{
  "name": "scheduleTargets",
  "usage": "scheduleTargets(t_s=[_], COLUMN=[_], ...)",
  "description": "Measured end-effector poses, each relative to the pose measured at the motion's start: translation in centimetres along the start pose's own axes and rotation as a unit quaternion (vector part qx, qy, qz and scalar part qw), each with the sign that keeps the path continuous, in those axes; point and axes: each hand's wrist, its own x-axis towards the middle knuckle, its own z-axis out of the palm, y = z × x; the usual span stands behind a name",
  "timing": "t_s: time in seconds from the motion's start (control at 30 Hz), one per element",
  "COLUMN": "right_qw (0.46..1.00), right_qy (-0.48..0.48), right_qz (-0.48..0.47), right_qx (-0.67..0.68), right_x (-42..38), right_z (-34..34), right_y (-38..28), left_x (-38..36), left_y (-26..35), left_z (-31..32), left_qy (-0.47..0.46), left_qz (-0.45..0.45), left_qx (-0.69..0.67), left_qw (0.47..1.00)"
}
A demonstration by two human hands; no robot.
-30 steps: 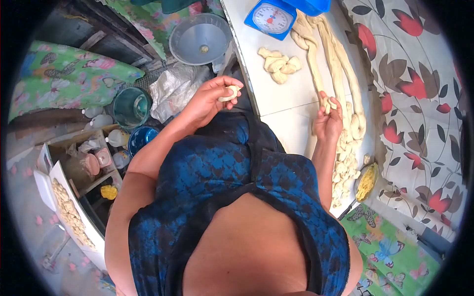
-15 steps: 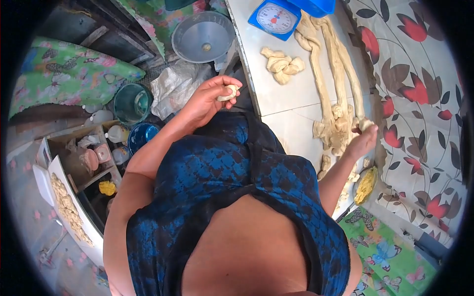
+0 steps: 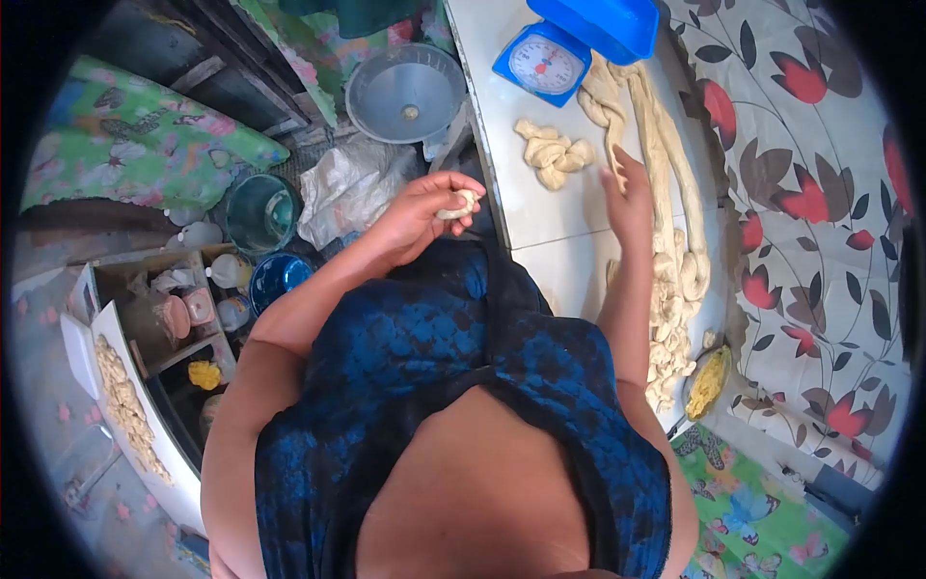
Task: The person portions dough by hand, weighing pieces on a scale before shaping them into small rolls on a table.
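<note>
Left hand (image 3: 422,214) at 12 o'clock pinches dough piece (image 3: 466,204); looser grip could drop it, since it's past the table's edge (image 3: 498,214). Right hand (image 3: 629,201) at 2 o'clock, fingers spread by dough strips (image 3: 656,145); contact unclear.

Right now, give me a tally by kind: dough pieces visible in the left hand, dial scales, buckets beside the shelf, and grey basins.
Dough piece in left hand: 1
Dial scale: 1
Buckets, one green and one blue: 2
Grey basin: 1
Total: 5
</note>
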Motion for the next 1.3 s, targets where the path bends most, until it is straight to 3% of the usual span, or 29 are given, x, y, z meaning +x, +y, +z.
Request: scheduleTargets(t_s=[0.03, 0.1, 0.17, 0.23, 0.27, 0.3, 0.37, 0.43, 0.57, 0.7, 0.77, 0.9, 1.03, 1.23, 1.3], right_qw=[1.0, 0.943, 0.948, 0.983, 0.983, 0.983, 0.943, 0.932, 0.952, 0.974, 0.987, 0.984, 0.98, 0.992, 0.984], right_qy=[0.002, -0.055, -0.001, -0.168, -0.182, -0.181, -0.172, -0.111, -0.053, -0.081, -0.121, -0.147, -0.173, -0.047, -0.016], right_qz=[-0.007, 0.014, -0.03, 0.035, 0.012, 0.006, 0.035, -0.012, -0.108, -0.088, -0.1, -0.095, -0.097, -0.111, -0.098], right_qx=[0.004, -0.327, -0.317, -0.064, -0.034, -0.035, 0.282, 0.344, 0.283, 0.193, 0.043, -0.012, 0.02, 0.04, 0.151], right_x=[1.0, 2.6, 3.5, 4.4, 4.5, 4.6, 5.0, 6.4, 13.6, 19.8, 22.1, 24.0, 25.7, 23.0, 21.4], right_z=[1.6, 4.2, 4.5, 2.8, 1.6, 0.3, -2.3, -5.0, -6.1, -4.2, -3.4, -1.6, -1.0, -3.6, -4.4], right_y=[0.3, 0.7, 1.0, 1.6, 0.4, -1.1, -4.3, -7.8, -9.2, -10.0, -9.2, -8.6, -6.9, -9.1, -10.6], left_x=[0.1, 0.3, 0.2, 0.3, 0.5, 0.6, 0.8, 0.9, 1.1, 0.5, 0.3, 0.0, -0.3, -0.2, -0.1], left_y=[0.1, 0.6, 1.6, 2.0, 2.1, 2.2, 2.1, 1.3, -0.2, -0.3, -0.3, -0.4, -0.2, -0.6, -0.6], left_z=[0.2, 0.6, 1.4, 1.5, 1.5, 1.5, 1.7, 1.9, 2.5, 2.6, 2.3, 2.2, 2.5, 2.1, 2.2], left_qy=[-0.008, -0.026, -0.053, -0.057, -0.062, -0.067, -0.063, -0.065, -0.085, -0.075, -0.069, -0.056, -0.046, -0.043, -0.044], left_qz=[-0.004, 0.014, 0.023, 0.037, 0.045, 0.054, 0.053, 0.03, -0.009, -0.022, -0.019, -0.017, -0.023, -0.019, -0.021], left_qx=[0.006, 0.009, 0.02, 0.013, 0.006, -0.002, -0.005, -0.004, 0.008, 0.02, 0.028, 0.029, 0.037, 0.025, 0.027], left_qw=[1.0, 1.0, 0.998, 0.998, 0.997, 0.996, 0.997, 0.997, 0.996, 0.997, 0.997, 0.998, 0.998, 0.999, 0.998])
